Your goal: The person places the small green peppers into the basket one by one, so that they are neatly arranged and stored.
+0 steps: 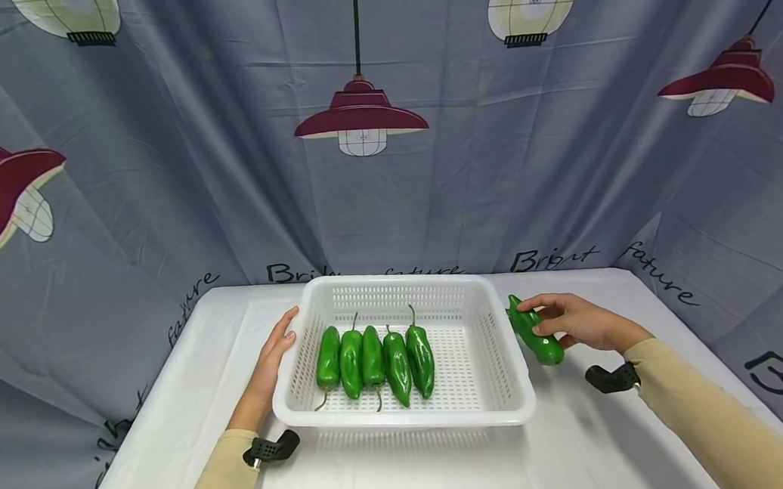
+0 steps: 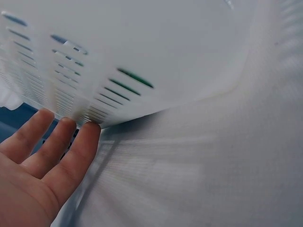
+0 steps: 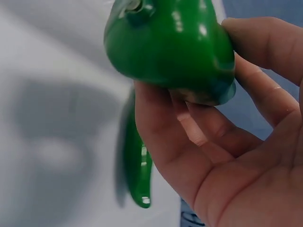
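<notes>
A white slotted plastic basket (image 1: 407, 419) stands on the table with several glossy green chili peppers (image 1: 397, 365) lying side by side inside, mostly in its left and middle part. My left hand (image 1: 269, 374) is at the basket's left side. In the left wrist view its extended fingers (image 2: 78, 146) touch the slotted wall. To the right of the basket, my right hand (image 1: 577, 324) holds a green pepper (image 1: 542, 344) between thumb and fingers. The right wrist view shows this held pepper (image 3: 165, 47) close up, and another green pepper (image 3: 137, 175) lies on the white surface below it.
A white cloth (image 1: 394, 475) covers the table. Behind and at both sides hangs a blue-grey curtain (image 1: 223, 173) printed with lamps and lettering. Each wrist wears a black camera band.
</notes>
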Available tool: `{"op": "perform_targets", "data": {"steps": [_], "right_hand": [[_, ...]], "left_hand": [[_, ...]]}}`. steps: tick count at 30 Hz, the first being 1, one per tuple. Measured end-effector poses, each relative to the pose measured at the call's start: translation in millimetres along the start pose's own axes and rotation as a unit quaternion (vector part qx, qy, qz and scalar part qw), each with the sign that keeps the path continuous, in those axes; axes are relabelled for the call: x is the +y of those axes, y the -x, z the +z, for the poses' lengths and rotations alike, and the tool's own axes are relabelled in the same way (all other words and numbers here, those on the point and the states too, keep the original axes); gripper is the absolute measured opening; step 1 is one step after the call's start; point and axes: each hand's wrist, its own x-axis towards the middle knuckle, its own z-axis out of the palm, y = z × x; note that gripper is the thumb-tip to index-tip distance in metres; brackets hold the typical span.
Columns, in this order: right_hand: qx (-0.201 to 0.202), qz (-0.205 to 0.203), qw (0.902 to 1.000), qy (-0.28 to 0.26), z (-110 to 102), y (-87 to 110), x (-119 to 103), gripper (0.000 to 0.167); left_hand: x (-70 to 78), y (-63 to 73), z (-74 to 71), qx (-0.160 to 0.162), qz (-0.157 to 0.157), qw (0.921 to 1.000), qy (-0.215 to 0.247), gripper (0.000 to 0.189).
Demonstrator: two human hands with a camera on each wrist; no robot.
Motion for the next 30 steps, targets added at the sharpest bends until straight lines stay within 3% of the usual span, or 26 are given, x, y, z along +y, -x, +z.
{"op": "perform_targets", "data": {"steps": [8,16,30], "right_hand": [[0.007,-0.011,0.9998,-0.017,-4,7.7,-30,0.067],[-0.002,-0.016,0.9996,-0.025,14,9.1,-63,0.068],[0.001,0.004,0.9997,-0.022,50,-22.7,-81,0.063]], "left_hand": [[0.8,0.2,-0.2,0.001,-0.003,1.0,0.003,0.057],[1.1,-1.2,1.1,0.001,-0.005,1.0,0.003,0.057],[0.1,-1.5,-0.8,0.003,-0.011,0.9999,-0.003,0.058]]}}
